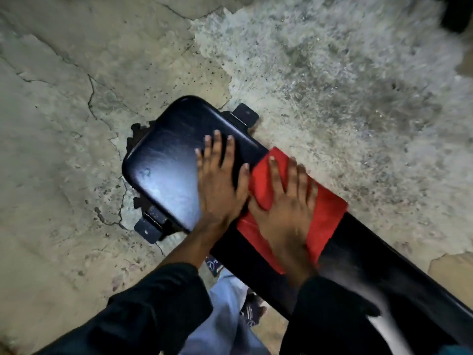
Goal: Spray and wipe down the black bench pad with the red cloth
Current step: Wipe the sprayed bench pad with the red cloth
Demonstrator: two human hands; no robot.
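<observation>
**Desk:** What sits nearest the lens?

**Photographer:** Dark sleeves [143,303] and pale trousers [225,316], seen from above. Past them, the right hand [284,201] lies flat on the red cloth [330,213], fingers straight and spread, pressing down and pinching nothing. The cloth is spread across the middle of the black bench pad [163,160], its far corner hanging just over the pad's right edge.

**Desk:** And the other hand?

**Photographer:** The left hand [220,180] rests palm-down on bare vinyl just beside the cloth, fingers extended, holding nothing. It looks to be steadying the pad. No spray bottle is in view.

**Desk:** How should the wipe go from here?

**Photographer:** My judgement: keep the palm flat so that pressure spreads evenly, and sweep in long overlapping passes toward the rounded far end, where smears and a small mark [146,172] show on the glossy surface. The left hand will need to lift clear as the cloth arrives.

**Desk:** Beyond the pad?

**Photographer:** Black metal brackets [245,114] under the far end, then cracked concrete floor [64,98], rougher to the right
</observation>
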